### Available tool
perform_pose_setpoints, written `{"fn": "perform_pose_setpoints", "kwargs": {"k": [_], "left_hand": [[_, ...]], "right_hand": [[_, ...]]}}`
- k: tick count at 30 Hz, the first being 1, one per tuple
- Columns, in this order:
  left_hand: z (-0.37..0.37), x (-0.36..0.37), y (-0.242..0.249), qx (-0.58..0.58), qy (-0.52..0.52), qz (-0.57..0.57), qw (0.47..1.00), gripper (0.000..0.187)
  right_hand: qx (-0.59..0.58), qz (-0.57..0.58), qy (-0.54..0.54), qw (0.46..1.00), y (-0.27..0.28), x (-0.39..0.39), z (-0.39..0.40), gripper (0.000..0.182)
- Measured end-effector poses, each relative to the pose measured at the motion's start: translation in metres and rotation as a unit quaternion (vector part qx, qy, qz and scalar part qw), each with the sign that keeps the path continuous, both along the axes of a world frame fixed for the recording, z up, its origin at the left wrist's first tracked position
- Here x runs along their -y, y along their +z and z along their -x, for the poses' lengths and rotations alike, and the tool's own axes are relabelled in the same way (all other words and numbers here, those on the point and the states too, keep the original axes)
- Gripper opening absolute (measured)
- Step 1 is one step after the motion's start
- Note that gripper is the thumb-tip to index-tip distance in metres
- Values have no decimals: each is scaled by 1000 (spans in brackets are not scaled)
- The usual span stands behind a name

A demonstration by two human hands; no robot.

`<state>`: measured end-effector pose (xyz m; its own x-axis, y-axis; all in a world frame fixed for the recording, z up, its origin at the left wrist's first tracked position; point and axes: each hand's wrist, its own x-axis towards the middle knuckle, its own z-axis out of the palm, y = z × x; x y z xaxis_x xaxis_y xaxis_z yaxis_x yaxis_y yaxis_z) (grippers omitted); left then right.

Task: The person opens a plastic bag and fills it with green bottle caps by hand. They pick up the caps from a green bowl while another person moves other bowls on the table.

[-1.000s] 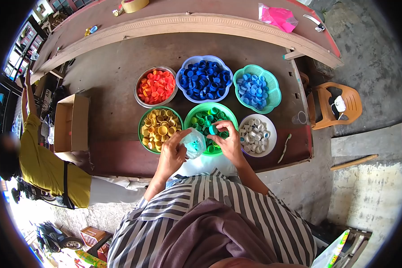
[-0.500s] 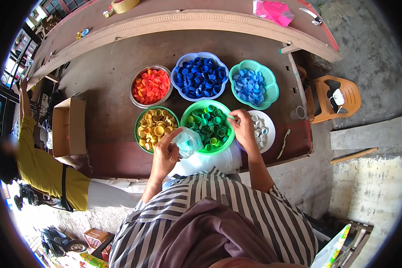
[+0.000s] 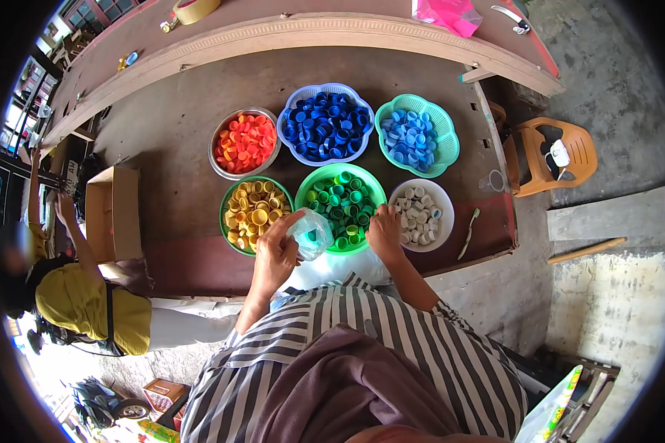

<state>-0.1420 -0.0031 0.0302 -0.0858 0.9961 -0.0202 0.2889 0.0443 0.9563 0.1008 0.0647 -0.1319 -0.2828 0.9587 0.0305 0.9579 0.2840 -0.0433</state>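
My left hand [image 3: 277, 247] is closed on a clear plastic bag [image 3: 312, 235] with something green inside, over the near-left edge of the green basin [image 3: 380, 183]. My right hand [image 3: 386, 235] has its fingers bent together at the basin's right rim, beside the white bowl [image 3: 448, 207]. Whatever those fingertips hold is hidden. Green bottle caps [image 3: 343, 203] fill the basin, and white caps [image 3: 420, 214] lie in the bowl. To the left, yellow caps [image 3: 258, 216] sit in a dark green bowl [image 3: 223, 214].
Farther back stand a metal bowl [image 3: 213, 159] of red caps, a blue basket [image 3: 288, 92] of dark blue caps and a teal basket [image 3: 447, 140] of light blue caps. A toothbrush [image 3: 468, 232] lies right; a cardboard box [image 3: 114, 214] and another person [image 3: 89, 303] are left.
My right hand has come down and nearer to me along the basin's right rim, uncovering the white bowl. My left hand stays with the bag. The other person's arms and body have shifted.
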Motion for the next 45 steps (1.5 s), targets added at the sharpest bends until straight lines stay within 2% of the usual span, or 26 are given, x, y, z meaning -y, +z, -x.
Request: {"fn": "perform_pose_setpoints", "kwargs": {"k": [1, 3, 7, 11, 13, 14, 19, 21, 22, 24, 25, 27, 28, 29, 31, 35, 45], "left_hand": [[0, 0, 0, 0, -1, -2, 1000, 50], [1, 3, -1, 3, -14, 9, 1000, 50], [-2, 8, -2, 3, -17, -19, 1000, 51], [-7, 12, -2, 2, -33, -11, 999, 51], [-12, 14, -1, 0, -33, -13, 999, 51], [-16, 14, -1, 1, -31, -19, 999, 51], [-34, 17, 5, -7, -11, -21, 1000, 51], [-44, 19, 8, -6, 10, -47, 999, 51], [-49, 19, 8, -4, 20, -46, 999, 51], [-58, 20, 9, -9, 38, -50, 998, 51], [-63, 20, 10, -10, 49, -53, 997, 51], [-76, 21, 13, -14, 68, -53, 996, 50], [-82, 21, 14, -13, 82, -51, 995, 50], [-87, 21, 14, -15, 87, -51, 995, 50], [-97, 20, 12, -9, 104, -57, 993, 51], [-119, 17, 12, 4, 142, -59, 988, 51], [-151, 5, 24, 11, 182, -79, 980, 51]], "right_hand": [[0, -2, -1, 1000, 1, 0, -1, 22], [-82, 24, 3, 996, 4, 0, -6, 24], [-103, 25, 6, 994, 5, 3, -14, 27], [-18, 17, -2, 1000, 12, 3, 4, 27], [71, 42, -13, 997, 6, -2, 12, 11], [91, 64, -16, 994, 6, -4, 15, 12], [56, 73, 11, 996, 13, -5, 5, 14], [-22, 46, 23, 998, 5, -6, -6, 24], [-23, 46, 31, 998, 2, -6, -13, 24], [-168, 36, 74, 982, -3, -10, -27, 31], [-172, 35, 80, 981, -5, -15, -32, 31], [-306, 55, 129, 942, -12, -25, -43, 35], [-359, 27, 169, 918, -17, -30, -47, 38], [-361, 29, 173, 916, -11, -31, -50, 38], [-441, 83, 191, 873, 15, -32, -57, 37], [-499, 118, 240, 824, 49, -41, -74, 37], [-563, 69, 278, 775, 135, -55, -85, 39]]}}
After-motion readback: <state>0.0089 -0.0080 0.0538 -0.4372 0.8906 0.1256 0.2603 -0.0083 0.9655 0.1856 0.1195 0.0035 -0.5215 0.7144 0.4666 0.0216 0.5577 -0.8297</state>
